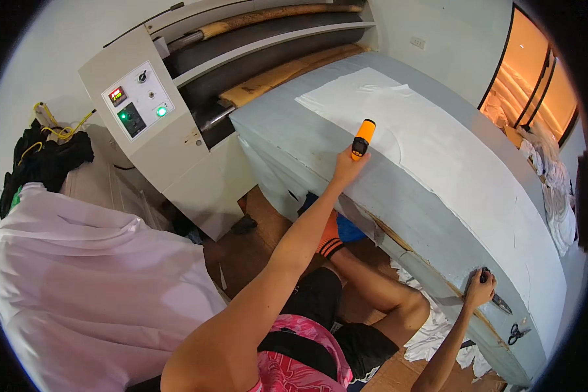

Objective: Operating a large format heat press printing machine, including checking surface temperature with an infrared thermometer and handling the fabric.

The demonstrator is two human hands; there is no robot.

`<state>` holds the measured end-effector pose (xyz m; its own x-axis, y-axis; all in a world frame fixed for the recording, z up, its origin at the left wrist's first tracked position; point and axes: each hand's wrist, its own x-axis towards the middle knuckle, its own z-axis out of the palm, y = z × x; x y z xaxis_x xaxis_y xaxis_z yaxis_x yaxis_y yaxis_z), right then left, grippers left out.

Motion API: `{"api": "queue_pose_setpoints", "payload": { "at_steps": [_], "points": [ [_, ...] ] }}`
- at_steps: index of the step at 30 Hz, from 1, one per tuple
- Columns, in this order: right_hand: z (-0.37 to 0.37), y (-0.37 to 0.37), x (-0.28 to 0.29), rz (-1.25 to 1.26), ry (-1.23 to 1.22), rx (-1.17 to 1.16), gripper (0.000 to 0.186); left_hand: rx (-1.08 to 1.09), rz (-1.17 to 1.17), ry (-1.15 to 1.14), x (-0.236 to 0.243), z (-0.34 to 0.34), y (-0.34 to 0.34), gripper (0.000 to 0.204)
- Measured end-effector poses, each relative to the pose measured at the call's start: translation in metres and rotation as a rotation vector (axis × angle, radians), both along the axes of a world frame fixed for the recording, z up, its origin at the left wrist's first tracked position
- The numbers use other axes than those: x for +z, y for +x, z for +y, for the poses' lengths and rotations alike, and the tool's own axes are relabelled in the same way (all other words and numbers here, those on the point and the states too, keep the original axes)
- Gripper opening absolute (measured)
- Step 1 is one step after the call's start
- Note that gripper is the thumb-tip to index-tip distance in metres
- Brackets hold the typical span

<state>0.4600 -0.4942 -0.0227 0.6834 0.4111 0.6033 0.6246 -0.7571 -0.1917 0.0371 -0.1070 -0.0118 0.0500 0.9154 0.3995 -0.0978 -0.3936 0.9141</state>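
The left grip [351,166] clasps an orange tool [366,132] at upper centre, the right grip [480,291] a dark pointed tool [500,302] at lower right that, dragged sideways, could snag the white cloth [441,147].

Orange-black handheld device [364,138], tilted, and, farther right, slanting black-handled pointed tool [501,303], both over grey table [398,202]

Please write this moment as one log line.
left hand: holds orange-black device | right hand: grips dark pointed tool | nearby: black scissors, white fabric
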Motion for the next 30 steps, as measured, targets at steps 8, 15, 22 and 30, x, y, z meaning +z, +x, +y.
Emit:
{"api": "queue_pose_setpoints", "payload": {
  "at_steps": [8, 15, 22, 30],
  "points": [
    [-0.003, -0.004, 0.003, -0.010, 0.054, 0.012, 0.035, -0.019, -0.034, -0.022, 0.001, -0.001, 0.002, 0.019],
    [-0.004, -0.008, 0.003, -0.059, 0.236, 0.124, 0.024, 0.083, 0.269, -0.173, 0.002, -0.007, 0.007, 0.036],
    [0.000, -0.015, 0.015, -0.043, 0.250, 0.044, 0.028, -0.132, -0.017, -0.162, 0.001, 0.001, 0.005, 0.017],
    [0.000, -0.024, 0.017, 0.022, 0.242, 0.028, 0.033, -0.104, -0.004, -0.178, -0.005, 0.003, 0.001, 0.019]
  ]
}}
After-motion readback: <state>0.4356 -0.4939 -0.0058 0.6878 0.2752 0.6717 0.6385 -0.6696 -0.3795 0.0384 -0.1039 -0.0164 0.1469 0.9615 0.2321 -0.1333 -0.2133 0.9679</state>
